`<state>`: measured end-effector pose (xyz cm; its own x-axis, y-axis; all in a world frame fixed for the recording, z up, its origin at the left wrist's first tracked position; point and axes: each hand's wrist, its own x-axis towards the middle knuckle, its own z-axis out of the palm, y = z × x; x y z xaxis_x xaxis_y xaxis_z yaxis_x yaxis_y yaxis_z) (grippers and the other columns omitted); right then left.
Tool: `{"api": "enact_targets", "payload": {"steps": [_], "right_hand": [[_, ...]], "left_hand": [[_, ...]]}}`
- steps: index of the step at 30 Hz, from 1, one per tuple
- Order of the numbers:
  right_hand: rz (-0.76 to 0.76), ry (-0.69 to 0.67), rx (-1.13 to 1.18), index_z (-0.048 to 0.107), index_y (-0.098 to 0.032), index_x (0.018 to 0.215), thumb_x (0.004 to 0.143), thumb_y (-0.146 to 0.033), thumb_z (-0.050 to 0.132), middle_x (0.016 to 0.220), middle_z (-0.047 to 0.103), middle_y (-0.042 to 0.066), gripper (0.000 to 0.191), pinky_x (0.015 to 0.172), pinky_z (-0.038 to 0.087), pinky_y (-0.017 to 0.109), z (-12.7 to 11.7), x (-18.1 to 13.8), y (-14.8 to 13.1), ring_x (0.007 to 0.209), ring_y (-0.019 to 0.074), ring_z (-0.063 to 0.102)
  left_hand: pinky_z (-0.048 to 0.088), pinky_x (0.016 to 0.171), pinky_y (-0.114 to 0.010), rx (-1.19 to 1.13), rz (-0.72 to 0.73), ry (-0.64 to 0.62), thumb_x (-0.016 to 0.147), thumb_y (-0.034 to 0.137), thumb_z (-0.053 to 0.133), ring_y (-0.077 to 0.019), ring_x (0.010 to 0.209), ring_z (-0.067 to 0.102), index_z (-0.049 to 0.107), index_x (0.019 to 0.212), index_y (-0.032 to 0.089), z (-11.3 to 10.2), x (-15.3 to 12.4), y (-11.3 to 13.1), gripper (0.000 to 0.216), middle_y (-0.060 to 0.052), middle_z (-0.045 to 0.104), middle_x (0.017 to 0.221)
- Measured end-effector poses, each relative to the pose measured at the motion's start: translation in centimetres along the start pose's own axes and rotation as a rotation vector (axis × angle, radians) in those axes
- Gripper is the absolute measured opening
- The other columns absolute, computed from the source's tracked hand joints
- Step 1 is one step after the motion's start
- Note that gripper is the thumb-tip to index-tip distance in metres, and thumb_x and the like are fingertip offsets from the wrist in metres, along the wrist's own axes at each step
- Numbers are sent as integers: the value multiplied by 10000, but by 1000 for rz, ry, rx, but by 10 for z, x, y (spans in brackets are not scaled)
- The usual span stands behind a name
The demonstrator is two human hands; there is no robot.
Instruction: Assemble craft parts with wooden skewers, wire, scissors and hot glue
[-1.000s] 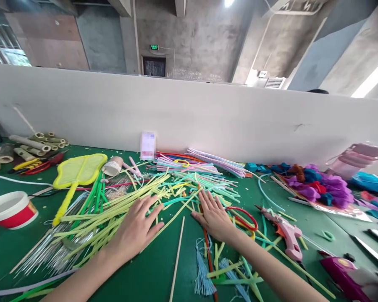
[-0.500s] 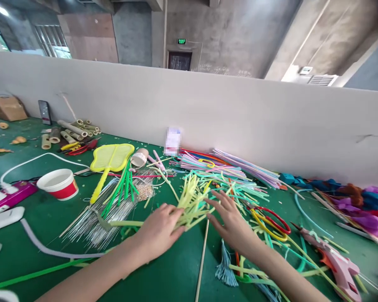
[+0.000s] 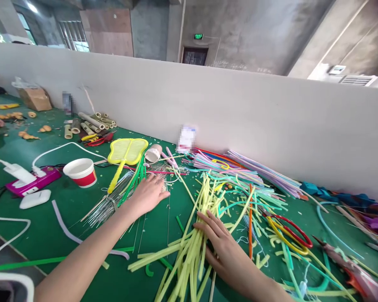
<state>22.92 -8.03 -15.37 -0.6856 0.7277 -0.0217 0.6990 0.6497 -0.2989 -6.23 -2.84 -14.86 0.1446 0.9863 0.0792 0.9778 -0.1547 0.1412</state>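
Pale yellow-green pipe cleaners (image 3: 192,251) lie in a loose, long bundle across the front middle, some splayed to the sides. My right hand (image 3: 222,243) rests on the bundle's right side, its fingers laid over the strips. My left hand (image 3: 148,195) is over the thin metal wires (image 3: 105,216) and the small bag of beads, fingers stretched out. What lies under its fingertips is hidden. Green pipe cleaners (image 3: 137,180) run across the wires just left of that hand. Scissors (image 3: 290,235) with red and yellow handles lie to the right.
A paper cup (image 3: 81,173), a purple power strip (image 3: 34,181) and a yellow fan-shaped piece (image 3: 127,152) are at the left. Bamboo tubes (image 3: 93,121) lie behind. Lilac pipe cleaners (image 3: 264,174) line the partition (image 3: 271,113). A pink glue gun (image 3: 349,268) sits at the right.
My left hand has left the yellow-green bundle and moved up and left to the wires. The bundle now spreads toward me, with my right hand on it. The view has shifted left.
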Motion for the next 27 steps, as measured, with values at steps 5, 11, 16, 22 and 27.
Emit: {"api": "enact_targets", "payload": {"steps": [5,11,16,22,27], "right_hand": [[10,-6,-27,439,-249,1499,964,-200,418,1632,309,20,538,1239,240,502,3,-3,0,1531,256,173],[9,14,4,443,-272,1498,979,-241,429,1623,328,19,521,1231,255,517,3,-5,1,1525,268,194],[17,8,-8,442,-262,1501,978,-233,414,1633,303,14,524,1234,242,513,4,-6,0,1530,262,170],[27,-8,-15,449,-277,1495,998,-269,382,1638,285,-1,502,1234,233,517,3,-5,-1,1532,261,162],[29,0,-9,420,-279,1515,996,-260,385,1641,279,-5,521,1240,221,506,3,-6,0,1533,257,156]], "left_hand": [[345,1156,-537,-71,138,-72,955,548,514,-399,1469,288,393,1495,18,19,-12,44,766,-276,303,1569],[344,1153,-556,-136,233,-61,991,572,391,-393,1488,233,366,1517,63,24,-19,64,732,-249,258,1600],[360,1124,-579,-102,139,65,991,558,409,-419,1481,244,325,1535,63,29,-10,52,741,-302,255,1585],[473,1026,-417,82,-43,161,1043,355,352,-296,1227,594,705,1157,139,-10,-3,24,429,-177,659,1272],[546,789,-478,167,-422,154,971,196,355,-391,1063,632,717,1042,77,-51,-8,-31,388,-248,680,1092]]}}
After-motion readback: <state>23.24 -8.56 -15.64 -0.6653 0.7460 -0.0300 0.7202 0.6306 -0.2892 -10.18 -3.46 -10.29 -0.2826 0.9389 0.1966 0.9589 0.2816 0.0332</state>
